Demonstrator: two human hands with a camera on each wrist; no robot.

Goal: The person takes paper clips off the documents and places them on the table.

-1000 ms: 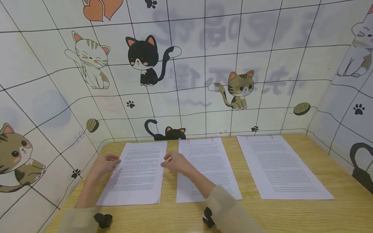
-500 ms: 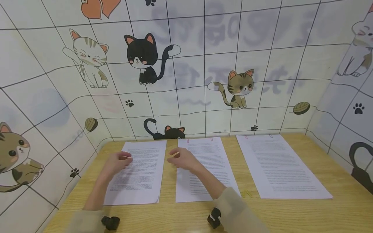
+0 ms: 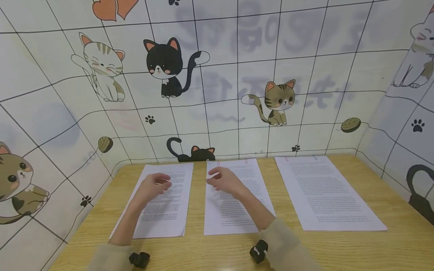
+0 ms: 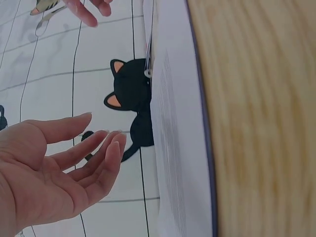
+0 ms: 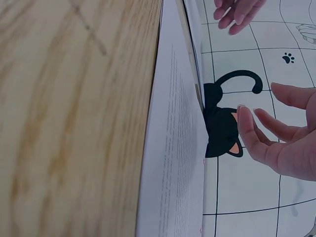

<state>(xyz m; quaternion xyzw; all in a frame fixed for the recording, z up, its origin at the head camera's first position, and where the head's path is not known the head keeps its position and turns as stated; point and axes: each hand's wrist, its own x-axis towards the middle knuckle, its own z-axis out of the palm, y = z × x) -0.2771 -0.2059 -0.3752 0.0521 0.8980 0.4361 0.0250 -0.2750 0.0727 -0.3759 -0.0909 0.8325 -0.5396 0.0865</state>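
Three printed paper stacks lie side by side on the wooden table. My left hand (image 3: 154, 186) hovers over the left stack (image 3: 162, 222), its fingers loosely bent and holding nothing. Over the upper left part of the middle stack (image 3: 237, 222) is my right hand (image 3: 228, 181), also without anything in its fingers. Both wrist views show a gap between hand and paper. Red paper clips (image 3: 246, 161) sit on the middle stack's top edge. The right stack (image 3: 332, 199) carries a red clip (image 3: 286, 159) and a bluish-grey clip (image 3: 315, 158). No clip shows on the left stack.
A wall covering (image 3: 223, 124) with cartoon cats rises behind the table (image 3: 190, 252) and along its sides. Black devices are strapped at the left wrist (image 3: 139, 259) and right wrist (image 3: 259, 251).
Both hands have come off the left stack's side edges, risen and shifted right, the left one now above the pages. Yellow paper clips between the middle and right stacks are now hidden behind the right sleeve.
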